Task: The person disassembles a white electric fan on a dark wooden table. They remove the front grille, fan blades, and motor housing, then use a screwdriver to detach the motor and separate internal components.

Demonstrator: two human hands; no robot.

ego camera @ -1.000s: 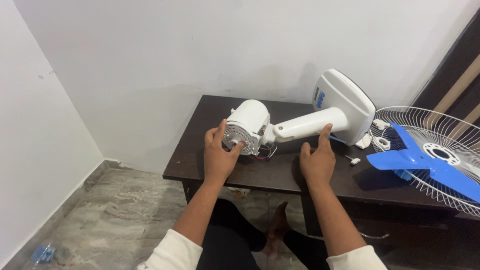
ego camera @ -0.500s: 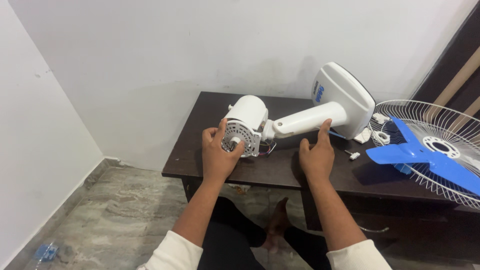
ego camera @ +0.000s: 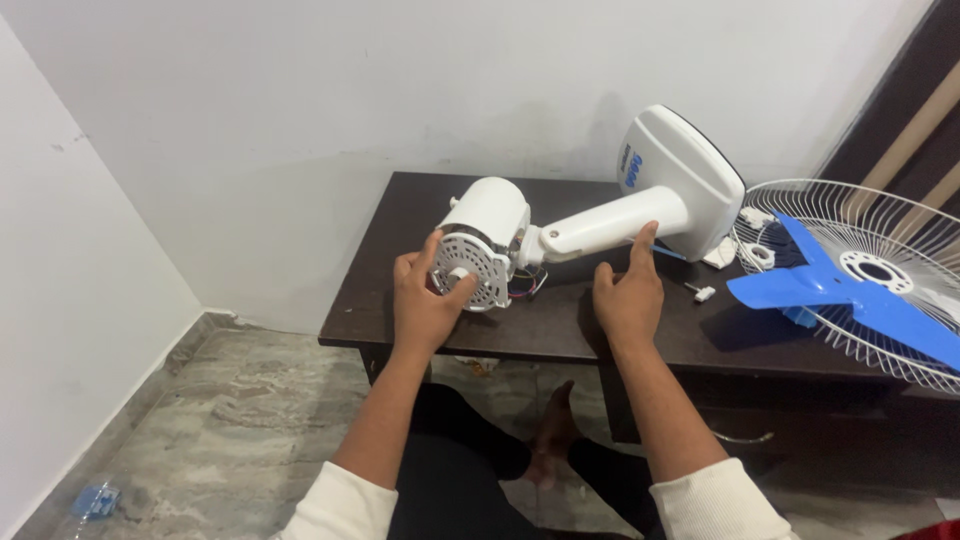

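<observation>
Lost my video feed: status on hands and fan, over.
Left hand on motor face. Right hand fingertip on fan neck. Blue blade on wire guard, clear.

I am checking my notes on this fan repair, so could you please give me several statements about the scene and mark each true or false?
1. The left hand is at the round front of the white fan motor. True.
2. The right hand grips the blue fan blade. False: its fingers touch the white fan neck; the blade lies apart in the wire grille.
3. The fan body lies on its side on a dark table. True.
4. The fan base stands flat on the floor. False: it is tipped up on the table.
</observation>
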